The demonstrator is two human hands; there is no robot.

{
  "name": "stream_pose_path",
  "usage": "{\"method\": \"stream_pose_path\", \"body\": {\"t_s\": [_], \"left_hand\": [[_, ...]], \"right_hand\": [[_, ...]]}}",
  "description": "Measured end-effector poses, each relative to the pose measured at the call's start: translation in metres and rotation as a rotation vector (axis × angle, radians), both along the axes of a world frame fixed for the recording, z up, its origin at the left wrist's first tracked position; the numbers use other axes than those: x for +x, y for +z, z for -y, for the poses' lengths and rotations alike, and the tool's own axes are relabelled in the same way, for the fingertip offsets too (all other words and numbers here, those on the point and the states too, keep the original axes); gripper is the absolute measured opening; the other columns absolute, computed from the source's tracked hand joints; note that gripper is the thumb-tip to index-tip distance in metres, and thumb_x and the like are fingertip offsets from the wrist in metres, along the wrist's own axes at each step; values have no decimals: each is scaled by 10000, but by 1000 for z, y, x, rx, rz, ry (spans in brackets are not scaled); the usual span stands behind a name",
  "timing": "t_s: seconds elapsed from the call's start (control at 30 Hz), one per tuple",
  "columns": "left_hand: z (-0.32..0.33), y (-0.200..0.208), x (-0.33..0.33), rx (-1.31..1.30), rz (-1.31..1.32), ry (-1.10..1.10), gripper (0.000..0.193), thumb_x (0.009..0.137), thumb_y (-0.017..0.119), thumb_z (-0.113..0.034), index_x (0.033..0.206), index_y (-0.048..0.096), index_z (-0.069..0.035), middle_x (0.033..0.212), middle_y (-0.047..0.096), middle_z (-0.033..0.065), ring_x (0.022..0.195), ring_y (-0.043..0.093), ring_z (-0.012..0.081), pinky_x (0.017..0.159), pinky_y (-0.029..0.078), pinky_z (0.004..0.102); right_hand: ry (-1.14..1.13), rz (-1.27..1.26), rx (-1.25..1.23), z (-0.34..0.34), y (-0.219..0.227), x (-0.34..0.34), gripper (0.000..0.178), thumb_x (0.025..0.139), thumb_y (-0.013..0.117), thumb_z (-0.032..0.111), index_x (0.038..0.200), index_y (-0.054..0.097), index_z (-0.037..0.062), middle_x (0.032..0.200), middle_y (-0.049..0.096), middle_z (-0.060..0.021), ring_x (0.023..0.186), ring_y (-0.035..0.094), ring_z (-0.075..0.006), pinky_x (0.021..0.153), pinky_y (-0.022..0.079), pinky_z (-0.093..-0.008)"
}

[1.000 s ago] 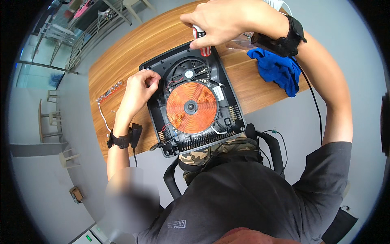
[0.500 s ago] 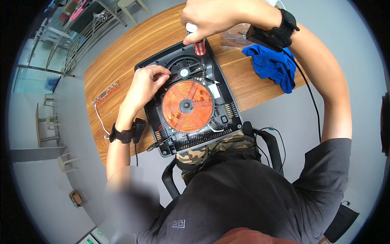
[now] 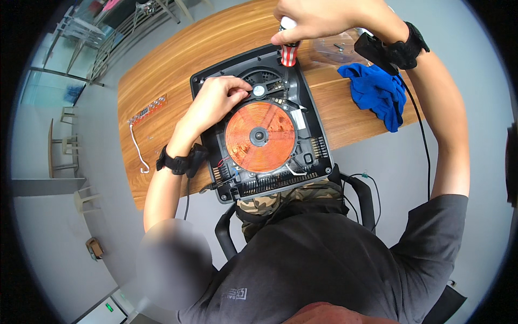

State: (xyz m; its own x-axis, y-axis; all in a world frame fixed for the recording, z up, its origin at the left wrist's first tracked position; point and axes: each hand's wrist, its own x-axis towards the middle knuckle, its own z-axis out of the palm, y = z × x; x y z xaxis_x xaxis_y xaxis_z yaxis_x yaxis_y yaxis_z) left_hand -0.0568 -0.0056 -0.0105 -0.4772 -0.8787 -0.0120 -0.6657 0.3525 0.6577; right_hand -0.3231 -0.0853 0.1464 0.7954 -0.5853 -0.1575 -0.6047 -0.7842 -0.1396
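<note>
An opened black induction cooker base [image 3: 315,148] lies on the wooden table [image 3: 178,59], its round copper coil [image 3: 260,136] exposed. My right hand [image 3: 315,19] is closed around a screwdriver with a red and white handle [image 3: 288,51], held upright over the cooker's far edge. My left hand [image 3: 218,97] rests on the cooker's inside near the fan, left of the coil, fingers curled against a part I cannot make out. Both wrists wear black bands.
A crumpled blue cloth [image 3: 377,94] lies right of the cooker. A clear dish with small screws [image 3: 334,48] sits behind it. A strip circuit board with a white cable [image 3: 145,110] lies at the table's left. My chair's black armrests [image 3: 367,194] are below.
The view has shifted slightly, so the cooker sits a little higher and to the right. My right hand with the screwdriver stays at the far edge; my left hand stays beside the fan.
</note>
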Motion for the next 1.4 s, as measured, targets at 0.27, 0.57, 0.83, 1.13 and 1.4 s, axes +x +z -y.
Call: {"method": "stream_pose_path", "body": {"t_s": [0.27, 0.57, 0.83, 1.13, 1.4], "left_hand": [[12, -21, -4, -80, 80, -111, 202, 932, 707, -67, 1113, 770, -3, 993, 740, 170, 873, 734, 292, 805, 570, 369], [17, -29, -9, -178, 79, -182, 196, 908, 725, -68, 1088, 778, -10, 970, 738, 178, 910, 726, 333, 825, 573, 394], [11, -8, -10, 35, -9, 29, 163, 908, 694, -23, 1041, 761, 45, 923, 778, 183, 844, 771, 258, 812, 609, 339], [10, 8, 28, 96, -208, 260, 157, 990, 702, -88, 1090, 725, 31, 964, 777, 66, 888, 747, 113, 783, 600, 259], [10, 2, 38, -34, -91, 248, 145, 928, 775, -113, 987, 735, 14, 818, 770, 67, 784, 744, 109, 718, 588, 261]], "right_hand": [[-86, -114, 126, 31, -19, 12, 545, 942, 659, 520, 905, 753, -16, 864, 727, -266, 845, 719, -432, 789, 562, -482], [34, 32, 11, -20, 30, 13, 478, 1000, 626, 439, 903, 745, -14, 810, 729, -183, 685, 695, -277, 661, 572, -407], [34, 168, -203, -15, 43, 7, 572, 1020, 598, 494, 878, 674, -55, 704, 660, -180, 615, 630, -292, 627, 535, -402], [136, 353, -88, 5, 20, 38, 503, 1011, 644, 419, 892, 660, -69, 810, 713, -243, 748, 718, -382, 700, 569, -418], [96, 297, -57, 4, 17, 55, 503, 1021, 629, 429, 889, 642, -57, 808, 707, -241, 748, 707, -394, 709, 559, -437]]}}
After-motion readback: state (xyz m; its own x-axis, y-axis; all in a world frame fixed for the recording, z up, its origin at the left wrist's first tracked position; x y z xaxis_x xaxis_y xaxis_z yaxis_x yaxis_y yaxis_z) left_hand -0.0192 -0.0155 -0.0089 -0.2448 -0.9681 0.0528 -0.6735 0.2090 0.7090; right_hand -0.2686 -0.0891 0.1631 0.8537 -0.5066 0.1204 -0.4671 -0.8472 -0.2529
